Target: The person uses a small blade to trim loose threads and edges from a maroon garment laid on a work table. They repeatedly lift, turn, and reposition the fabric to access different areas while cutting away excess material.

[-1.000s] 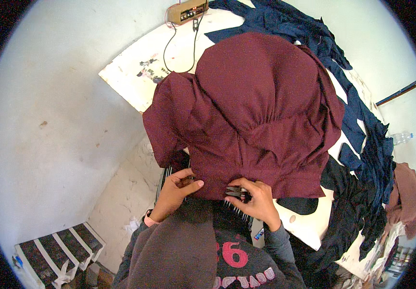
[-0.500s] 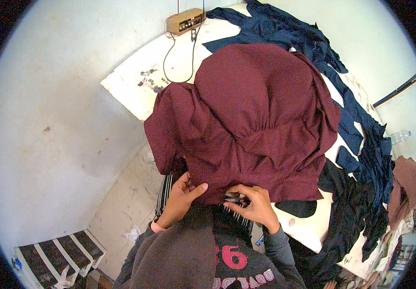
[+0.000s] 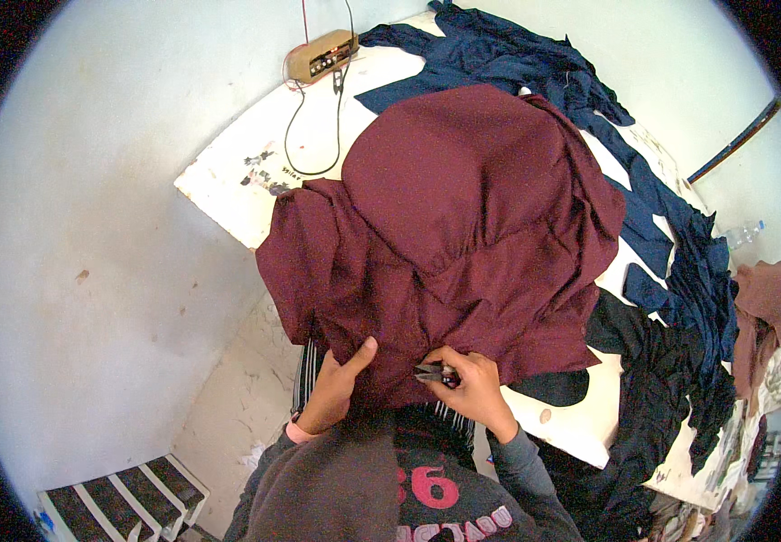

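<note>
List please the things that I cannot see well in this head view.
In the head view:
Clippers: handles mostly hidden by the right hand.
Left hand: fingertips, except the thumb's, hidden by the maroon cloth.
Striped box: cut off by the lower edge.
Bottle: too small to tell its contents.

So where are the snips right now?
In the head view, the snips are slightly right of and below centre, held in the right hand, blades pointing left over the maroon cloth near its lower edge.
</note>
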Motion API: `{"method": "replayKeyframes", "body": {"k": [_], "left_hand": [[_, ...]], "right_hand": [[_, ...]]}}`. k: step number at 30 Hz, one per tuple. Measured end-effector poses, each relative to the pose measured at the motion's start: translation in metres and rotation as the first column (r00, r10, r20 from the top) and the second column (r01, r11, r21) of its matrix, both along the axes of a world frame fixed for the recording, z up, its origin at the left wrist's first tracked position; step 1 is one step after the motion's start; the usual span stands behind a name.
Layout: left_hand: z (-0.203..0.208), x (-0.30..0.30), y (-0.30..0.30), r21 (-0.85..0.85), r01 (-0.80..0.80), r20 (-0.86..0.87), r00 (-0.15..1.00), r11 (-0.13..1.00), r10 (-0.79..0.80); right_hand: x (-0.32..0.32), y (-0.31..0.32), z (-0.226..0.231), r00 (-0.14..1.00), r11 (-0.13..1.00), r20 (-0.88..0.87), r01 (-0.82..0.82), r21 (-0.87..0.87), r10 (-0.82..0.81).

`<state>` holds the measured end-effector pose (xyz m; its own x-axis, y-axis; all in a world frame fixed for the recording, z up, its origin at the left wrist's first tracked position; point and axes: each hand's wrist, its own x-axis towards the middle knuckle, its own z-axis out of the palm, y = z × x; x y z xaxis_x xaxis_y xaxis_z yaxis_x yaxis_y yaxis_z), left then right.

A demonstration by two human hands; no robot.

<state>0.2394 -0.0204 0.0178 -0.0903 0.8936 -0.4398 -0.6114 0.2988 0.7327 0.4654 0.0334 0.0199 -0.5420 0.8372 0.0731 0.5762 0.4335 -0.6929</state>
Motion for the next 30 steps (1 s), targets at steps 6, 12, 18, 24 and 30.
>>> {"method": "replayKeyframes", "body": {"k": [6, 12, 18, 24, 30], "left_hand": [[-0.010, 0.016, 0.018, 0.000, -0.084, 0.120, 0.989, 0.996, 0.083], [-0.011, 0.020, 0.020, 0.071, -0.091, -0.008, 0.996, 0.993, 0.092], [-0.009, 0.016, 0.012, -0.005, -0.087, -0.043, 0.995, 0.996, 0.087], [-0.017, 0.014, 0.010, -0.016, -0.085, 0.014, 0.996, 0.996, 0.085], [-0.013, 0.012, 0.007, 0.004, -0.016, 0.027, 1.000, 1.000, 0.016]], "right_hand": [[0.002, -0.001, 0.004, 0.999, 0.999, -0.027, -0.031, -0.010, 0.030], [0.002, 0.003, 0.027, 0.924, 0.960, -0.364, 0.007, -0.281, -0.113], [-0.015, 0.021, 0.019, 0.889, 0.939, -0.316, 0.283, -0.194, -0.333], [-0.024, 0.025, 0.014, 0.893, 0.947, -0.321, 0.278, -0.159, -0.316], [-0.040, 0.024, 0.034, 0.923, 0.957, -0.261, 0.288, -0.017, -0.282]]}}
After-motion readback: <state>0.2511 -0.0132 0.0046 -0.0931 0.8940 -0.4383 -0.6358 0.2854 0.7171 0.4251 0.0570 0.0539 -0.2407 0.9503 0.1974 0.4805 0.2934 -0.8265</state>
